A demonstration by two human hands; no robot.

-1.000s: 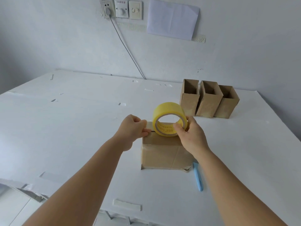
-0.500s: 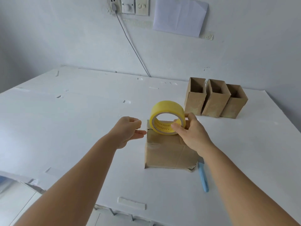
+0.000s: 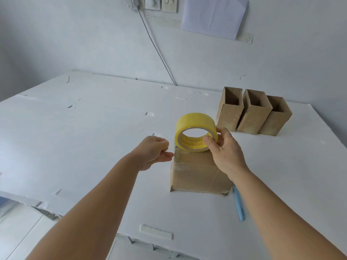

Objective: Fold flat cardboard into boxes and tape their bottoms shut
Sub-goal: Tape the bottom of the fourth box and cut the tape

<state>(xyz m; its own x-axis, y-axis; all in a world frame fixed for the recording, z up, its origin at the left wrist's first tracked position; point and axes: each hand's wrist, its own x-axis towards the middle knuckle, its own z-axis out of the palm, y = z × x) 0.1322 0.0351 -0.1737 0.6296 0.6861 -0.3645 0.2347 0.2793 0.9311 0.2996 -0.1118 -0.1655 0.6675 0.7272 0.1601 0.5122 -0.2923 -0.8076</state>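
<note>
A brown cardboard box (image 3: 197,175) stands on the white table (image 3: 84,137) with its closed bottom flaps facing up. A yellow tape roll (image 3: 195,119) stands on edge on the far end of that top. My right hand (image 3: 227,154) grips the roll, thumb inside the core and fingers behind it. My left hand (image 3: 152,151) is just left of the box's top edge, fingers curled. Its thumb and forefinger pinch what looks like the faint clear tape end running from the roll.
Three open-topped folded boxes (image 3: 251,113) stand in a row at the back right. A light blue cutter (image 3: 239,207) lies right of the box. A white strip (image 3: 155,231) lies at the table's near edge. A cable (image 3: 159,53) runs down the wall.
My left hand has drawn away leftward from the box's top edge, still pinched. My right hand keeps the roll on the box. The view has shifted slightly.
</note>
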